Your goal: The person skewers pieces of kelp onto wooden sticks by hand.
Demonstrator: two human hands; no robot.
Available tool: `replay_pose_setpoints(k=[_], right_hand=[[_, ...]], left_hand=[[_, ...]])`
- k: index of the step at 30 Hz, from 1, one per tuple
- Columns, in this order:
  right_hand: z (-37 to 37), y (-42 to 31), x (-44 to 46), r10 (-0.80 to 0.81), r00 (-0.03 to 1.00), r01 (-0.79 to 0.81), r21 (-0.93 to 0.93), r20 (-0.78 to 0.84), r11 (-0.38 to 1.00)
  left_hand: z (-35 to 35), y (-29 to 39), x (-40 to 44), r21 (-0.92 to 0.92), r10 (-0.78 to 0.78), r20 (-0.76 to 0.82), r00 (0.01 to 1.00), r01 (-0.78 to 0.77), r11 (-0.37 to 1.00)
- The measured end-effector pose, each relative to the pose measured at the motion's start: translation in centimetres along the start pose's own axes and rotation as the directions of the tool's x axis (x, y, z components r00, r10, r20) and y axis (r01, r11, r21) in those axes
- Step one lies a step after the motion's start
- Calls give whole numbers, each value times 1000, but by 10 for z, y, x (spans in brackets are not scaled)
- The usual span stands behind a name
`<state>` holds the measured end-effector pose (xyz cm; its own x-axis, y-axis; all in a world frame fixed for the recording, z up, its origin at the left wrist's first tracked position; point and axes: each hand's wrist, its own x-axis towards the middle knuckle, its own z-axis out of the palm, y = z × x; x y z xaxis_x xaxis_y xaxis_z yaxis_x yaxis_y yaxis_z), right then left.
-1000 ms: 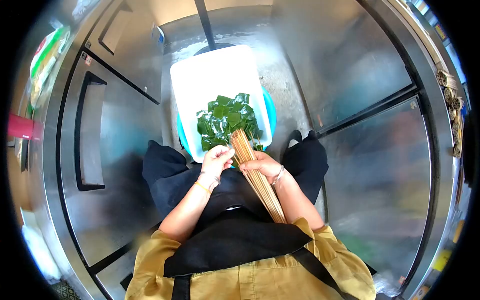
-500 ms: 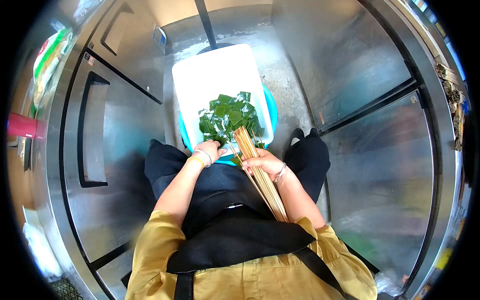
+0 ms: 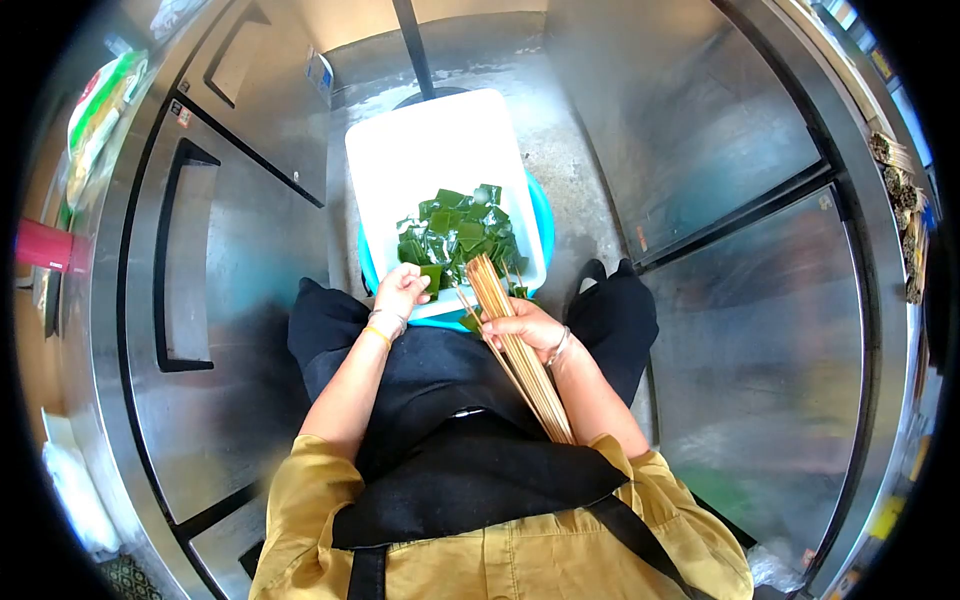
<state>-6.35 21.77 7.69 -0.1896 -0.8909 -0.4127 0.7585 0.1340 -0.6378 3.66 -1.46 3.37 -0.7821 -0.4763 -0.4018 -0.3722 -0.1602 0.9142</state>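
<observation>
My left hand (image 3: 402, 291) pinches a flat dark green piece of kelp (image 3: 432, 276) over the near left part of a white tray (image 3: 430, 135). Loose cut kelp (image 3: 468, 232) lies heaped in the tray, glossy and wet-looking. In my right hand (image 3: 530, 326) is a thick bundle of bamboo skewers (image 3: 522, 365), tilted with its top ends over the tray's near edge. One or two skewers stand slightly apart on the bundle's left side. A bit of green kelp (image 3: 470, 321) shows beside my right fingers; whether a skewer pierces it, I cannot tell.
Under the tray sits a turquoise basin (image 3: 543, 215), between my knees. Steel cabinet doors stand close on the left (image 3: 250, 290) and right (image 3: 770, 350). A dark pole (image 3: 412, 45) rises behind the tray. Bundled sticks (image 3: 905, 205) lie on the right counter.
My left hand has lifted from the kelp heap and drawn slightly left, now with a kelp piece in its fingers. My right hand and the skewers have hardly moved.
</observation>
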Motion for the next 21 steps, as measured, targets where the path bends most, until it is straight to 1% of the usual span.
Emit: replay_pose_setpoints(k=[1,2,3,4,5,7,8,10,17,19,20,21], right_hand=[[0,0,0,-2,1000,2,-15,-8,1000],[1,-1,0,-1,1000,1,-17,-8,1000],[3,-3,-1,10,1000,-10,-21,-9,1000],[4,-5,-1,19,1000,-19,-24,-9,1000],[5,-6,-1,19,1000,-20,-26,-9,999],[7,-7,-1,14,1000,-15,-63,-6,998],[8,-8,-2,16,1000,-16,-64,-8,998],[10,-7,-2,18,1000,-18,-6,-21,1000],[10,-8,-3,18,1000,-18,0,-25,1000],[10,-8,-2,28,999,-29,-7,-36,1000],[10,-8,-2,29,999,-29,-7,-36,1000],[10,-8,-2,29,999,-29,-17,-36,999]], left_hand=[[5,9,-5,-2,1,-1,1000,-1,1000],[10,18,-11,-205,-37,-32,999,29,978],[14,24,-15,-399,-80,-54,995,52,915],[17,26,-17,-445,-73,-48,996,44,895],[19,30,-19,-446,-72,-48,996,43,894],[26,39,-26,-507,-88,-27,996,62,860],[30,42,-28,-509,-89,-25,996,64,859],[36,47,-32,-520,-60,-35,998,33,853],[39,45,-35,-470,-5,-24,1000,-7,883],[40,48,-37,-387,66,-44,997,-78,919],[40,50,-38,-387,66,-45,997,-78,919],[39,52,-40,-299,141,-25,990,-142,944]])
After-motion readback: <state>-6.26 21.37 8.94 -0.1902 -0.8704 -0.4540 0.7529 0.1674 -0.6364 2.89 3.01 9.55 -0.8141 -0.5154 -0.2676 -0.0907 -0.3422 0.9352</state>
